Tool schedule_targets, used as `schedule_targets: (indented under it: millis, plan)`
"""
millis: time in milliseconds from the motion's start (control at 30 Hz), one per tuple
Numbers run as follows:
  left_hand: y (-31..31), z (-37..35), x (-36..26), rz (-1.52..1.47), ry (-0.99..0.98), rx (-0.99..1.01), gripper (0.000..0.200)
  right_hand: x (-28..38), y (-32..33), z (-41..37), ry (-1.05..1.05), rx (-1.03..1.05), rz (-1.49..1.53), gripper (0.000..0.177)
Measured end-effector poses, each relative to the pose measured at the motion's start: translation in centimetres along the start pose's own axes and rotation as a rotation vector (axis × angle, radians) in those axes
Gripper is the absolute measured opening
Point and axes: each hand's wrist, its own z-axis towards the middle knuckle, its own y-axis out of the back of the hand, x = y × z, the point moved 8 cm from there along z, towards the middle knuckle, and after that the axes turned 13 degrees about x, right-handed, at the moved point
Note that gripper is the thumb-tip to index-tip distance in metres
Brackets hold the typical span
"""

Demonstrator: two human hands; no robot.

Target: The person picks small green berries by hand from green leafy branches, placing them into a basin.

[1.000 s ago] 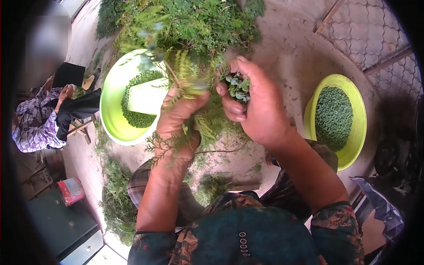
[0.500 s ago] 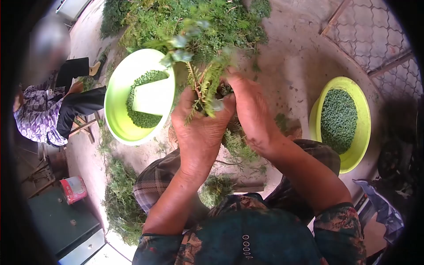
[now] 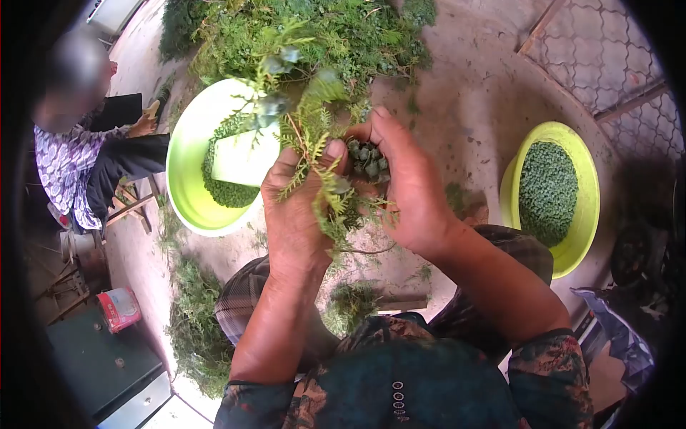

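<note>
My left hand point(image 3: 293, 214) grips a leafy green sprig point(image 3: 304, 132) that sticks up and fans out over the bowl behind it. My right hand point(image 3: 407, 189) is cupped beside it, holding a small clump of green seed cones point(image 3: 366, 159) in the palm, fingers curled round them. The two hands touch at the thumbs. A lime-green bowl point(image 3: 187, 187) with a layer of green cones lies just left of my hands. A second lime-green bowl point(image 3: 582, 207), fuller with cones, sits at the right.
A big heap of cut green branches point(image 3: 314, 32) lies ahead. Stripped twigs litter the ground point(image 3: 193, 322) at lower left. Another person in a patterned top point(image 3: 68, 168) sits at the left. Wire mesh point(image 3: 607, 50) is at top right; a red box point(image 3: 118, 307) at lower left.
My right hand has turned palm-up again, showing the cones it holds. My left hand shifted slightly left and down with the sprig.
</note>
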Motion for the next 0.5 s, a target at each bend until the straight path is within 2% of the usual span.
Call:
schedule_targets:
  millis: [33,67,100,133,167,233,267,300,367,500]
  plan:
    - [-0.5,0.0,-0.2,0.006,0.009,0.029,0.025,0.1,-0.1,0.1,-0.001,0.0,0.0,0.041]
    - [-0.3,0.0,0.0,0.007,0.008,0.029,0.025,1.0,-0.4,0.2,0.061,0.035,-0.19,0.033]
    - [-0.1,0.1,-0.1,-0.018,-0.033,0.04,0.02,1.7,-0.9,0.2,0.123,0.068,-0.381,0.025]
    - [0.1,0.1,-0.3,-0.043,-0.074,0.051,0.017,1.6,-0.8,0.4,0.122,0.069,-0.38,0.025]
    - [0.1,0.2,-0.4,-0.043,-0.074,0.05,0.017,1.5,-0.5,0.6,0.146,0.07,-0.356,0.024]
    - [1.3,-0.2,-0.5,0.102,-0.047,-0.1,0.018,1.5,-0.2,0.6,0.165,0.069,-0.328,0.023]
    - [0.9,0.0,-1.2,0.072,-0.158,-0.011,0.018,1.2,-0.2,0.5,0.115,0.113,-0.131,0.02]
    - [0.7,0.1,-1.4,0.072,-0.155,-0.011,0.018,1.0,-0.5,0.5,0.067,0.156,0.067,0.017]
    - [1.5,0.0,-1.2,-0.075,-0.093,-0.148,0.027,1.2,-0.7,0.3,0.06,0.156,0.087,0.018]
    - [0.9,0.3,-1.2,0.087,-0.066,-0.084,0.03,1.8,-0.7,0.2,0.052,0.187,0.053,0.026]
